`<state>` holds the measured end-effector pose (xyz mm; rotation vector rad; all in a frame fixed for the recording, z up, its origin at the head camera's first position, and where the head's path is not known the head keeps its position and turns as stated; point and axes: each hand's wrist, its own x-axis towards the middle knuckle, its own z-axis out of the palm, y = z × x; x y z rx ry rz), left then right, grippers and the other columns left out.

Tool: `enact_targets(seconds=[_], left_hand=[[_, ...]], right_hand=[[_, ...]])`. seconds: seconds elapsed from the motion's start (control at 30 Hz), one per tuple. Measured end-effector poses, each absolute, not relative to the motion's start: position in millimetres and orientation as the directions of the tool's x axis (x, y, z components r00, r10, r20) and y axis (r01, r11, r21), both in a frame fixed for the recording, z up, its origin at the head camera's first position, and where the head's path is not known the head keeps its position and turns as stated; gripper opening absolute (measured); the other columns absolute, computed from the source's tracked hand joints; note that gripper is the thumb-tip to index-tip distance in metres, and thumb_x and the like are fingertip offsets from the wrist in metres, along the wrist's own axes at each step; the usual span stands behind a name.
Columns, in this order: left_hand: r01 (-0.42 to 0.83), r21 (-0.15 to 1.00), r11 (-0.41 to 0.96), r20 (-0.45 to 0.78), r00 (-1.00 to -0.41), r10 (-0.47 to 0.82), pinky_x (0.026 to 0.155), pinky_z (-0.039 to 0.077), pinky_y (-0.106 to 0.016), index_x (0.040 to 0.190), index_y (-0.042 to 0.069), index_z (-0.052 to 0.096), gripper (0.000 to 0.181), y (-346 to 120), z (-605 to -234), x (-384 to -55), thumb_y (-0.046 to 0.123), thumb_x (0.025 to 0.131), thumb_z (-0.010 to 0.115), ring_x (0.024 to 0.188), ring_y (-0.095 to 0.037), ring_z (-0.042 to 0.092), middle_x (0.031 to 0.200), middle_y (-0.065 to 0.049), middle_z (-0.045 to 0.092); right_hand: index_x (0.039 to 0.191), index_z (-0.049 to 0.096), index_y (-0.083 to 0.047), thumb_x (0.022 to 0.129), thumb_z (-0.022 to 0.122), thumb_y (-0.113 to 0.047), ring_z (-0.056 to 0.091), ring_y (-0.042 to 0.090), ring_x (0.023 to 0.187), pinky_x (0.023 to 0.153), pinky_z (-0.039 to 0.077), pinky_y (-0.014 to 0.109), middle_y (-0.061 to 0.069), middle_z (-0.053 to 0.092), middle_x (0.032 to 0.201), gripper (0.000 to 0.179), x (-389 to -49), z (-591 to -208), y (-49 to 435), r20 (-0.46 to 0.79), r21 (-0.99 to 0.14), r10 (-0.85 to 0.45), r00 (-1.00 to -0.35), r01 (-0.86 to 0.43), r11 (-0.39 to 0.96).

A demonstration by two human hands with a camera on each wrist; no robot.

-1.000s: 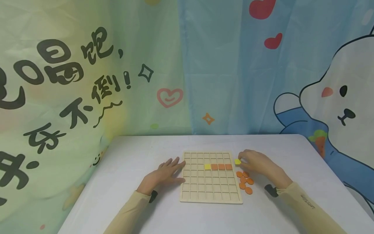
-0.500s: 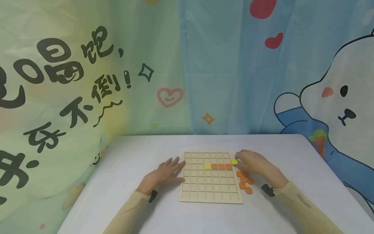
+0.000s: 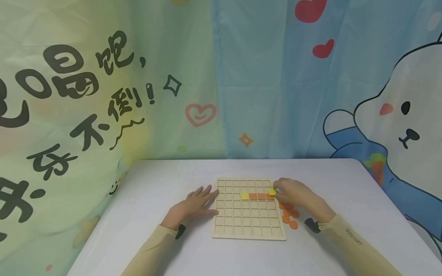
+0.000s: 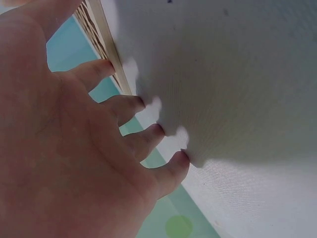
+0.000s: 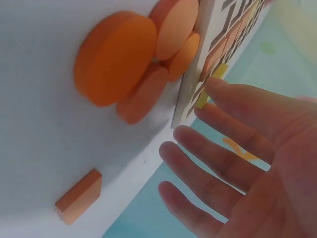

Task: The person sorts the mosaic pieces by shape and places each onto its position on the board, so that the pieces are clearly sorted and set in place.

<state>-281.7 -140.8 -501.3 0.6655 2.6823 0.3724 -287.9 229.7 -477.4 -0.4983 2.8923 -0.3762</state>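
The left hand (image 3: 191,205), fingers spread straight, touches the grid board (image 3: 243,221) at 9 o'clock. On the board a row of tiles (image 3: 257,196) runs its long axis from 9 to 3. At the board's 2 o'clock, a yellow tile (image 3: 272,192), long axis unclear, is pinched between thumb and forefinger of the right hand (image 3: 297,194), other fingers loosely extended. Orange discs (image 3: 293,225) lie off the board at 3 to 4.

A plain beige left sleeve (image 3: 148,249) at seven o'clock covered the arm to the wrist of the bare left hand (image 3: 193,205). The right sleeve (image 3: 366,249), at four o'clock, matched, with small dark lettering (image 3: 353,237). A black block (image 3: 180,231) showed at the left cuff's three o'clock, a dark rounded piece (image 3: 312,225) at the right cuff's nine.
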Motion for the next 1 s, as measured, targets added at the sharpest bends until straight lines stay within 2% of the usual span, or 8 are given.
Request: enact_targets(seconds=[0.33, 0.57, 0.73, 1.0], left_hand=[[0.39, 0.332, 0.859, -0.271, -0.833, 0.483, 0.123, 0.019, -0.062, 0.16, 0.029, 0.028, 0.08, -140, -502, -282, 0.064, 0.094, 0.056, 0.156, -0.039, 0.014, 0.169, -0.009, 0.018], [0.387, 0.33, 0.861, -0.273, -0.834, 0.479, 0.123, 0.019, -0.062, 0.16, 0.029, 0.028, 0.08, -140, -502, -282, 0.063, 0.094, 0.056, 0.156, -0.039, 0.015, 0.169, -0.008, 0.019], [0.389, 0.328, 0.861, -0.272, -0.834, 0.48, 0.124, 0.018, -0.061, 0.16, 0.029, 0.028, 0.079, -140, -503, -282, 0.063, 0.094, 0.056, 0.156, -0.039, 0.014, 0.169, -0.008, 0.018], [0.396, 0.323, 0.86, -0.27, -0.832, 0.484, 0.124, 0.019, -0.061, 0.16, 0.028, 0.027, 0.079, -141, -504, -282, 0.064, 0.094, 0.055, 0.156, -0.039, 0.014, 0.169, -0.008, 0.018]], right_hand=[[0.11, 0.072, -0.011, 0.092, 0.072, -0.02, 0.054, 0.013, 0.081, 0.082, 0.055, 0.039, 0.001, 0.068, 0.103, 0.02, -288, -481, 223, -0.077, -0.267, -0.406, -0.911, -0.373, 0.888], [0.107, 0.071, -0.01, 0.093, 0.071, -0.02, 0.051, 0.011, 0.076, 0.073, 0.051, 0.033, 0.001, 0.066, 0.098, 0.017, -286, -480, 218, -0.046, -0.265, -0.441, -0.896, -0.414, 0.871], [0.106, 0.071, -0.01, 0.092, 0.073, -0.02, 0.052, 0.008, 0.076, 0.07, 0.049, 0.03, -0.001, 0.067, 0.098, 0.017, -285, -479, 216, -0.014, -0.261, -0.466, -0.885, -0.446, 0.856], [0.099, 0.069, -0.013, 0.092, 0.072, -0.019, 0.046, 0.01, 0.072, 0.066, 0.043, 0.028, -0.005, 0.06, 0.088, 0.01, -287, -480, 210, 0.005, -0.271, -0.487, -0.873, -0.47, 0.84]])
